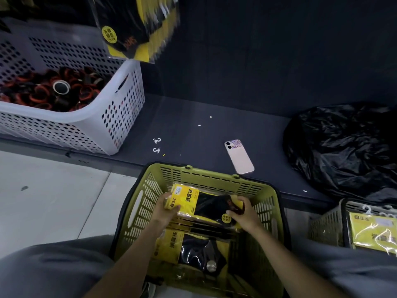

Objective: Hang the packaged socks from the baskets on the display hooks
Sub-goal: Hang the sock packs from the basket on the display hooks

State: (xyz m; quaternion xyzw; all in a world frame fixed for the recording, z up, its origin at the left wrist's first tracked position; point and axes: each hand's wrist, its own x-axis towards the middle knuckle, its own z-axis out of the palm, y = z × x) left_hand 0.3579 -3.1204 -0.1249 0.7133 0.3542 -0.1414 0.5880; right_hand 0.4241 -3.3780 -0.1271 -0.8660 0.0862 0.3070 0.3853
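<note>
Both hands are down inside the green basket [217,179], each gripping one end of the same yellow-and-black sock pack [199,203]. The left hand [166,208] clasps the yellow header end, and the right hand [242,211] pinches the opposite end near the round yellow sticker. The pack lies on top of a stack, not yet lifted clear of the basket's walls.

Much of the job looks to be ahead. The green basket holds several more packs under and in front of the one being taken, including a second pack [189,250] lying nearer the person. Another basket [326,226] at the far right also contains a yellow pack [373,233], with white plastic hangers showing at its top edge. Up at the top of the view, a bunch of hung packs [141,26] dangles against the dark display wall, so some stock is already up; that area is blurred, so the hook and the number of packs there cannot be made out.

On the dark shelf between lie a phone [239,157], two loose white hangers [156,145] and a black plastic bag [343,147]. The white basket [120,117] at the left holds red and black rolled items, seemingly other goods.
</note>
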